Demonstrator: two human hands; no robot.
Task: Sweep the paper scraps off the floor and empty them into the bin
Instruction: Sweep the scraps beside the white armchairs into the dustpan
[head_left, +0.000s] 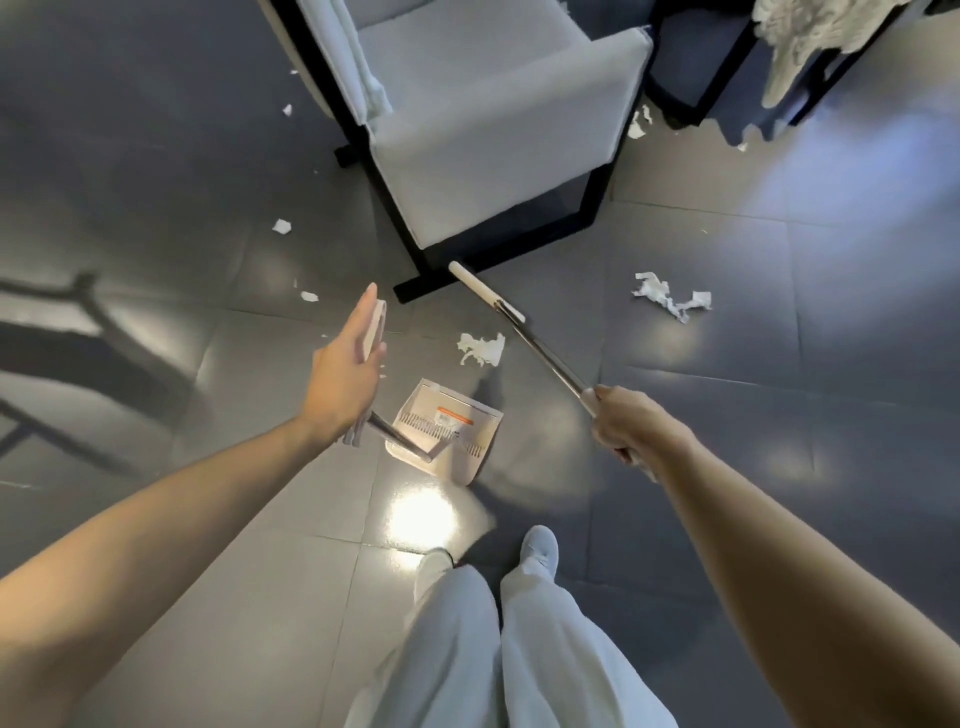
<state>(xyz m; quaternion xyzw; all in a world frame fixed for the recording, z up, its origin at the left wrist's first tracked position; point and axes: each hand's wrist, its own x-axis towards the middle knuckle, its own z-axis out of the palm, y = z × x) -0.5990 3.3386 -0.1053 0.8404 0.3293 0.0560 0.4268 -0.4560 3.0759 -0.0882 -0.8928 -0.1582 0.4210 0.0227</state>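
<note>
Paper scraps (482, 349) lay on the floor (208, 571) just beyond the dustpan (447, 431), with more to its left and right and none in either hand. The left hand (348, 374) grasped the dustpan's handle. The right hand (623, 426) clenched the broom (540, 353). The dustpan's orange label (454, 413) was too small to read.

a black-framed, pale grey upholstered armchair (498, 119) stands ahead; to its right hangs a fringed white cloth (795, 47).

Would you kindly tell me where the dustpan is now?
Head view: the dustpan sits on the floor near centre, ahead of the person's feet, its handle in the left hand, a crumpled paper scrap just beyond it.
</note>
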